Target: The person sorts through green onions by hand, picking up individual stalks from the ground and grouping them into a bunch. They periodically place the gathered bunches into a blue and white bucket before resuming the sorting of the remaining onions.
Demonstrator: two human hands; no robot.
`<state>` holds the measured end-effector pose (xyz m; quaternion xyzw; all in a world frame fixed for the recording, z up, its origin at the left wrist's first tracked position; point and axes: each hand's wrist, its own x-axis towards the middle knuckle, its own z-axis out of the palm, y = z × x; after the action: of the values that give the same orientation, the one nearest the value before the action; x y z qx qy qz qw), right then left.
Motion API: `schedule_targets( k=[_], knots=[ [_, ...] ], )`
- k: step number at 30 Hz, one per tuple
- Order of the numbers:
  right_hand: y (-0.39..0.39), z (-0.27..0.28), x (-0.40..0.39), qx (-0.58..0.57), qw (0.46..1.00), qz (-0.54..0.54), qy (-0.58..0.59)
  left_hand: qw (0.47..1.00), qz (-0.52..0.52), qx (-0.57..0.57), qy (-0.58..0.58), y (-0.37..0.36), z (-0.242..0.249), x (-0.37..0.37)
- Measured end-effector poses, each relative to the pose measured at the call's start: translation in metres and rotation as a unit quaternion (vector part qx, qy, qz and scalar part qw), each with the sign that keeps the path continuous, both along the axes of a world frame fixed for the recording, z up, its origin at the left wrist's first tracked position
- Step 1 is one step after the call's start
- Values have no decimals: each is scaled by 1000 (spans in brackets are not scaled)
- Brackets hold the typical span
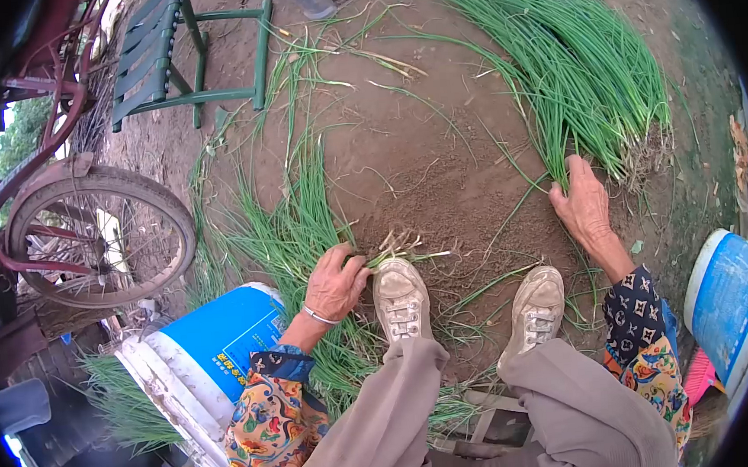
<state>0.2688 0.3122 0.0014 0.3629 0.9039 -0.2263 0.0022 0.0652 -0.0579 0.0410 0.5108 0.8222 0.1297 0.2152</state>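
Note:
My left hand point(334, 284), wearing a bracelet, is closed around some thin green onions point(307, 199). Their pale root ends point(397, 247) stick out beside the toe of my left shoe point(400, 297). On the right, the fingers of my right hand point(582, 206) pinch a few green onion stalks at the lower left edge of a large heap of green onions point(565, 55). The heap's roots point(646, 154) lie together, up and to the right of that hand.
A green folding stool point(262, 55) and a bicycle wheel point(101, 235) stand at left. Near my left arm is a blue and white bucket point(225, 339); another blue bucket point(726, 304) is at far right. Loose stalks and soil crumbs cover the ground point(412, 157). Another person's foot point(316, 3) shows at top.

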Motion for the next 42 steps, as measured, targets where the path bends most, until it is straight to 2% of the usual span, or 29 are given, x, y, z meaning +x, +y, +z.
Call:
schedule_targets(
  k=[3, 5, 9, 10, 13, 14, 15, 16, 17, 18, 19, 21, 23, 25, 28, 29, 30, 33, 35, 37, 39, 40, 42],
  knots=[
    [-13, 1, -9, -25, 1000, 10, 14, 998, 9, -45, 45, -46, 1, -1],
    [-23, 3, -16, -58, 998, 3, 20, 990, -29, -122, 69, -58, 10, 4],
    [-53, 10, -30, -145, 988, 32, 29, 963, -60, -238, 112, -25, 21, 3],
    [-64, 10, -31, -155, 985, 60, 48, 978, -13, -163, 131, -4, 23, 3],
    [-93, 15, -35, -194, 965, 123, 123, 992, 90, -72, -48, 64, 35, 5],
    [-100, 21, -38, -217, 957, 141, 134, 958, 154, -71, -231, 81, 28, 10],
    [-105, 25, -40, -238, 947, 159, 146, 887, 211, -68, -405, 97, 22, 15],
    [-108, 23, -41, -236, 931, 198, 195, 802, 273, -51, -529, 107, 8, 24],
    [-101, 31, -41, -208, 940, 183, 199, 696, 327, -35, -638, 117, -7, 33],
    [-91, 39, -40, -180, 948, 168, 203, 621, 385, 24, -682, 128, -22, 46],
    [-80, 46, -41, -153, 954, 155, 205, 616, 430, 33, -659, 135, -31, 54],
    [-39, 38, -30, -17, 977, 39, 209, 597, 447, 31, -666, 141, -45, 61],
    [5, 35, -10, 95, 989, -54, 95, 688, 407, 29, -600, 145, -39, 58],
    [31, 30, 11, 138, 987, -78, 9, 763, 373, 46, -526, 150, -35, 55],
    [36, 10, 24, 144, 988, -58, 7, 882, 319, 45, -345, 172, -30, 45],
    [31, 9, 23, 124, 991, -58, -10, 910, 297, 47, -284, 180, -30, 45],
    [26, 9, 21, 105, 993, -57, -26, 911, 304, 36, -277, 188, -32, 47],
    [1, 7, 12, 33, 997, -50, -52, 959, 221, 43, -169, 197, -47, 56],
    [-15, 5, 7, -28, 999, -17, -30, 957, 225, 32, -179, 200, -48, 69],
    [-28, 5, 0, -110, 993, 32, 0, 875, 291, 42, -385, 201, -48, 73],
    [-35, 27, -16, -349, 935, 25, 50, 764, 325, 116, -545, 196, -40, 74],
    [-39, 15, -14, -422, 893, 17, 155, 695, 340, 150, -615, 192, -35, 74],
    [-26, 53, -17, -532, 840, -53, 95, 685, 378, 159, -602, 179, -6, 65]
  ],
)
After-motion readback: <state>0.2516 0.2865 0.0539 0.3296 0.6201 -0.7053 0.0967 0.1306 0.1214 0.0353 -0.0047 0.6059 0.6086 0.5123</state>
